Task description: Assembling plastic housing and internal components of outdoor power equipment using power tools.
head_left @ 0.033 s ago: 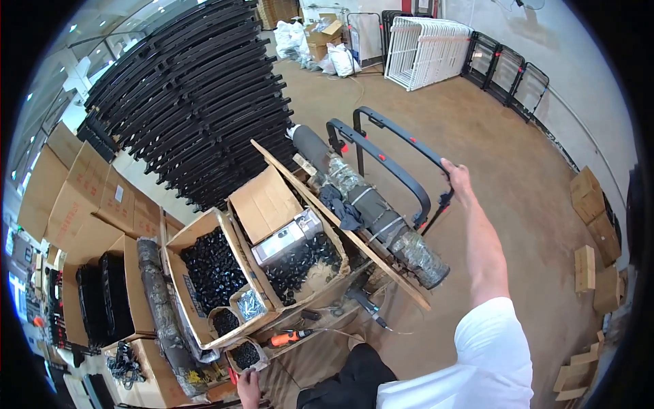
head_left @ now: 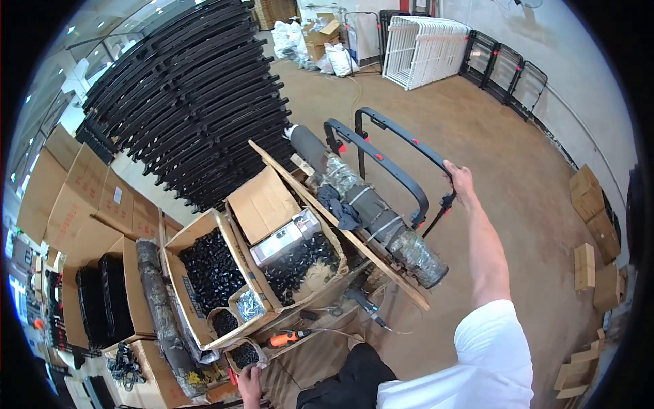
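Note:
My right hand [head_left: 460, 183] is wrapped round the upper corner of a dark grey tubular metal frame [head_left: 388, 160] with red bits on it. The frame stands tilted beside a long padded roll [head_left: 371, 208] bound with clear film and tape. At the lower left, my left hand [head_left: 250, 387] is closed at the edge of a small box of tiny black parts [head_left: 244, 355]. What its fingertips hold, if anything, I cannot make out. A small red piece [head_left: 232, 375] shows right beside those fingers.
Cartons of black plastic pieces [head_left: 211, 269] and silver screws [head_left: 249, 306] sit on the bench, near an orange-and-black power tool [head_left: 289, 338] and a grey-black one [head_left: 366, 307]. Black bars [head_left: 191, 95] are stacked high beyond. White frames [head_left: 422, 54] lean at the far wall.
My left hand's fingertips have shifted slightly toward the small box of black parts. My right hand keeps its hold on the metal frame.

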`<action>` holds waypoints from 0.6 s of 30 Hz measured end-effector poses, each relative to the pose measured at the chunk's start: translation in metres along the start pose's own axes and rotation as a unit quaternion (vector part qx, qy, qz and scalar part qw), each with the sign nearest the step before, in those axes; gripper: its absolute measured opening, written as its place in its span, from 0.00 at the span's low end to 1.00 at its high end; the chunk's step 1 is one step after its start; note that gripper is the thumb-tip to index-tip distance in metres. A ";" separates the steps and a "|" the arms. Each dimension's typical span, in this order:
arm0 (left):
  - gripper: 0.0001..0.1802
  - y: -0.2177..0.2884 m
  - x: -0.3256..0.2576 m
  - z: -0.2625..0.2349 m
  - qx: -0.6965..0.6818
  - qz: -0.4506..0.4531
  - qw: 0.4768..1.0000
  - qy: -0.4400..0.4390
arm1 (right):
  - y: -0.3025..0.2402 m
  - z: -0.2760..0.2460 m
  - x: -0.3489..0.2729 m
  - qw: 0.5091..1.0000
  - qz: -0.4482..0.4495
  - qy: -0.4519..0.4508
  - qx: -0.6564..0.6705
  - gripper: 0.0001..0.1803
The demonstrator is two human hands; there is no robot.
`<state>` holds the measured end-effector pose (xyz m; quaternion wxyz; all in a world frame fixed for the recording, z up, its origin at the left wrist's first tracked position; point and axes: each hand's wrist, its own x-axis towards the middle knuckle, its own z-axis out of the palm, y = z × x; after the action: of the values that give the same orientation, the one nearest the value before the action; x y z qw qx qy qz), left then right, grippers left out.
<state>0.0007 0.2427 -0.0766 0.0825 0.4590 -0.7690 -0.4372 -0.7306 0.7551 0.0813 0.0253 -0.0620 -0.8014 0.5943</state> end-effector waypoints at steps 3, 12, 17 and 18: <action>0.16 0.093 0.027 0.073 -0.015 0.062 0.994 -0.091 | 0.020 -0.067 -0.028 0.999 0.008 0.039 -0.008 0.28; 0.34 0.417 -0.088 0.349 -0.132 0.200 0.810 -0.534 | 0.052 -0.137 -0.279 0.993 0.118 0.000 0.018 0.28; 0.21 0.462 -0.202 0.393 -0.344 -0.144 0.684 -0.627 | 0.207 -0.197 -0.420 0.917 0.236 0.224 0.232 0.26; 0.20 0.461 -0.237 0.396 -0.346 -0.138 0.688 -0.623 | 0.303 -0.232 -0.467 0.881 0.319 0.240 0.255 0.28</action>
<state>-0.3670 0.7546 0.0942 -0.3233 0.1210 -0.3659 -0.8643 -0.2199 1.0016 -0.1251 0.0414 -0.4462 -0.5288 0.7208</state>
